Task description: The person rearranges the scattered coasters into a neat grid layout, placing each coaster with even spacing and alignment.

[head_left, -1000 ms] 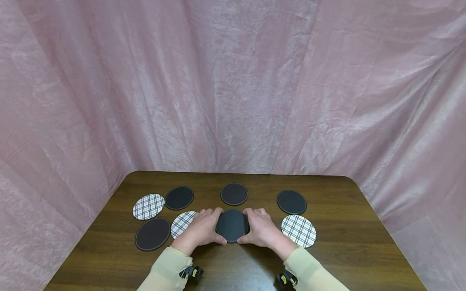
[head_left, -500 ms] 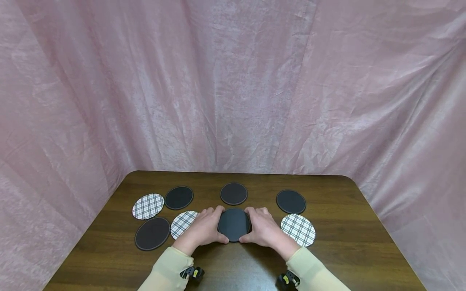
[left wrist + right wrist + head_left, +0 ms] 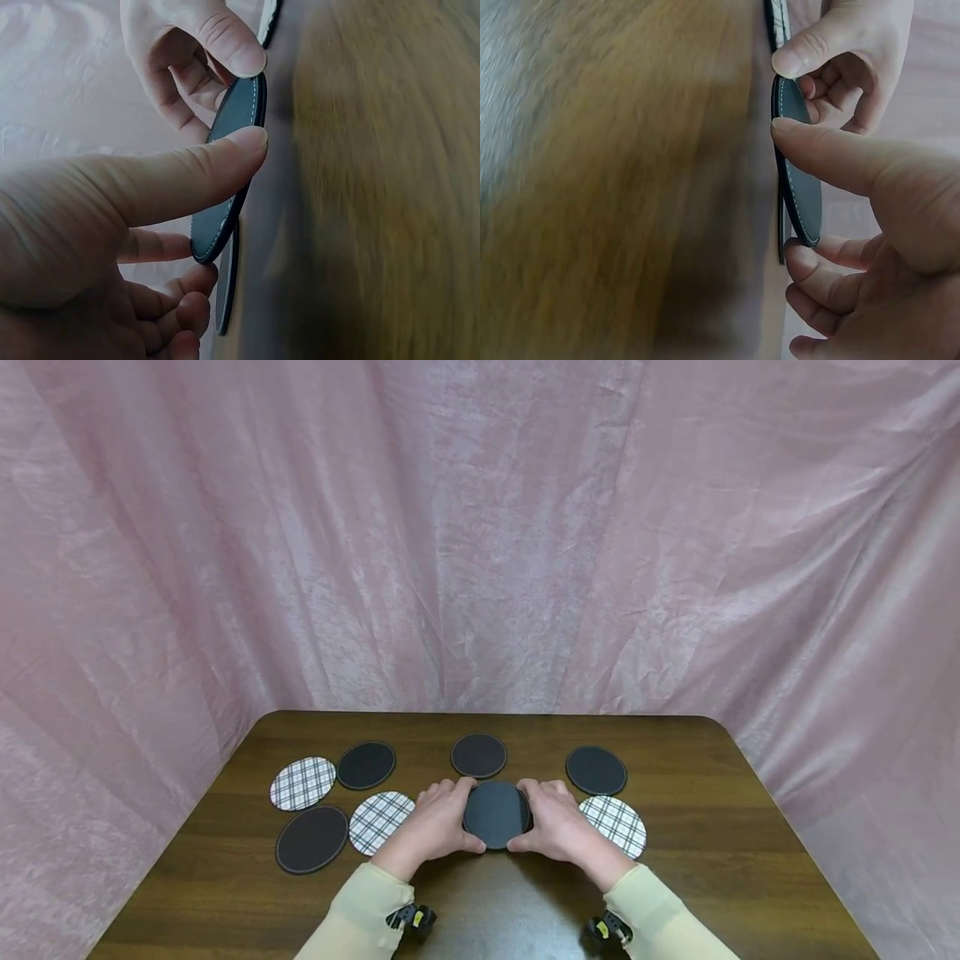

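Observation:
A round black leather coaster (image 3: 495, 815) with pale edge stitching is held between both hands near the table's middle. My left hand (image 3: 441, 823) grips its left edge, thumb at the near rim and fingers at the far side. On the opposite edge my right hand (image 3: 552, 823) grips it the same way. In the left wrist view the coaster (image 3: 238, 105) appears slightly raised off the tabletop. A dark rim shows along its right side in the head view; I cannot tell whether a second coaster lies under it.
On the wooden table (image 3: 712, 893) lie several other round coasters. Plaid ones (image 3: 303, 783) sit at left and right, one (image 3: 617, 827) partly behind my right hand. Dark ones (image 3: 478, 755) lie along the back and at left. A pink curtain (image 3: 480, 543) hangs behind.
Both hands and the black coaster have shifted to the right and slightly away from me. The left plaid coaster shows more fully; the right hand now covers part of the right one.

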`<state>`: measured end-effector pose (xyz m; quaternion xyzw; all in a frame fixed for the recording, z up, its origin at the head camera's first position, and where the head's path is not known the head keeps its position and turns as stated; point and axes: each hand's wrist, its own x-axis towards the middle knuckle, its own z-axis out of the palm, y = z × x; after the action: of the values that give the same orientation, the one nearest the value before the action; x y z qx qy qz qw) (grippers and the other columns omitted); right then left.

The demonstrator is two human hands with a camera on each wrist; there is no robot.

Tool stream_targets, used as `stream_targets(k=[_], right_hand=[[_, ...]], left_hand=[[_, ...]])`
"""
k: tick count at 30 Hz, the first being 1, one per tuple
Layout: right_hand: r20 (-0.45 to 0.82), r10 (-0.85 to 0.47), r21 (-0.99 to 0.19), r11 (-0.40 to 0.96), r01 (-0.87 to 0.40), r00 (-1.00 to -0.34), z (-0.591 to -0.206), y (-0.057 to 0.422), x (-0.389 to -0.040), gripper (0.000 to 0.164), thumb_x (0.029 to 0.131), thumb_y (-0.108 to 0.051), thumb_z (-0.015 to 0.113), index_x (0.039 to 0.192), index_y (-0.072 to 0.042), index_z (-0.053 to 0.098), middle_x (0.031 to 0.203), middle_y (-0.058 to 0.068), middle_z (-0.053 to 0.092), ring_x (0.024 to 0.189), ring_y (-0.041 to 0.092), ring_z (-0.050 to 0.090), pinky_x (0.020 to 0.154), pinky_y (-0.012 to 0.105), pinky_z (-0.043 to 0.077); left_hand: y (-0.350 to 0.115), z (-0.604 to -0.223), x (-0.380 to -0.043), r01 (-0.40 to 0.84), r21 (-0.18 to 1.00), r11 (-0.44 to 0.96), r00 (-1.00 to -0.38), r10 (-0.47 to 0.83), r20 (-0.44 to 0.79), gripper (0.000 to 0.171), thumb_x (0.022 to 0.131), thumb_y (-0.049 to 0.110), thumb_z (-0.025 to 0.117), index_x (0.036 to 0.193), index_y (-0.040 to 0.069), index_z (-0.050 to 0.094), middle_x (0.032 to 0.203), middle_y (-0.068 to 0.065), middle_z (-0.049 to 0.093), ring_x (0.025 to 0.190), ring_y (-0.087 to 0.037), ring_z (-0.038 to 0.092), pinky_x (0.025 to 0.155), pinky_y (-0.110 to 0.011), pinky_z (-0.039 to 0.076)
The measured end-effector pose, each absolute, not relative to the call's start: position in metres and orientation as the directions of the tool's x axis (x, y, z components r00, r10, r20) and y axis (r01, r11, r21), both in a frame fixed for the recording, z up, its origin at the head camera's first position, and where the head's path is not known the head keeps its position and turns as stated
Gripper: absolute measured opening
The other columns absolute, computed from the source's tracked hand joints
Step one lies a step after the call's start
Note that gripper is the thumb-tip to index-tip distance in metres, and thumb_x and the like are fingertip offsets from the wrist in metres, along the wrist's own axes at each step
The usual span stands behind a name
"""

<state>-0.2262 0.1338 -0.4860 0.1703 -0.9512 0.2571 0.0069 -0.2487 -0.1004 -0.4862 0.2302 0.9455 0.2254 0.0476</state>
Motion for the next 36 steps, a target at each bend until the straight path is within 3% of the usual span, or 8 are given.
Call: stream_targets(k=[12, 17, 26, 36], right_hand=[[0.082, -0.294, -0.478, 0.827, -0.296, -0.952, -0.484, 0.158, -0.224, 0.086, 0.069, -0.029, 0.107, 0.137, 0.001, 0.064, 0.118, 0.016, 0.073, 0.124, 0.045, 0.056, 0.102, 0.057, 0.05], [0.076, -0.282, -0.463, 0.84, -0.284, -0.956, -0.486, 0.167, -0.224, 0.088, 0.068, -0.029, 0.108, 0.138, 0.001, 0.064, 0.112, 0.013, 0.073, 0.124, 0.044, 0.057, 0.1, 0.055, 0.051], [0.071, -0.274, -0.46, 0.844, -0.275, -0.959, -0.487, 0.175, -0.222, 0.087, 0.068, -0.027, 0.108, 0.137, 0.0, 0.063, 0.123, 0.019, 0.072, 0.128, 0.046, 0.055, 0.105, 0.059, 0.05], [0.04, -0.28, -0.459, 0.847, -0.266, -0.959, -0.487, 0.18, -0.221, 0.082, 0.07, -0.029, 0.107, 0.135, 0.0, 0.068, 0.108, 0.008, 0.065, 0.125, 0.043, 0.055, 0.101, 0.057, 0.051]], left_hand=[[-0.074, -0.487, -0.253, 0.429, 0.426, 0.796, -0.878, 0.478, -0.008, 0.096, 0.076, 0.038, 0.105, 0.151, 0.004, 0.056, 0.137, -0.024, 0.064, 0.126, -0.043, 0.059, 0.108, -0.06, 0.044], [-0.064, -0.488, -0.251, 0.43, 0.41, 0.804, -0.878, 0.478, -0.016, 0.095, 0.075, 0.04, 0.105, 0.148, 0.005, 0.057, 0.131, -0.022, 0.066, 0.121, -0.041, 0.061, 0.104, -0.058, 0.046], [-0.056, -0.493, -0.251, 0.431, 0.401, 0.808, -0.879, 0.476, -0.014, 0.091, 0.077, 0.041, 0.104, 0.147, 0.005, 0.058, 0.124, -0.017, 0.066, 0.114, -0.037, 0.061, 0.1, -0.056, 0.047], [-0.053, -0.498, -0.25, 0.415, 0.406, 0.814, -0.882, 0.469, -0.039, 0.09, 0.079, 0.043, 0.102, 0.148, 0.005, 0.061, 0.125, -0.016, 0.067, 0.114, -0.035, 0.06, 0.098, -0.055, 0.047]])
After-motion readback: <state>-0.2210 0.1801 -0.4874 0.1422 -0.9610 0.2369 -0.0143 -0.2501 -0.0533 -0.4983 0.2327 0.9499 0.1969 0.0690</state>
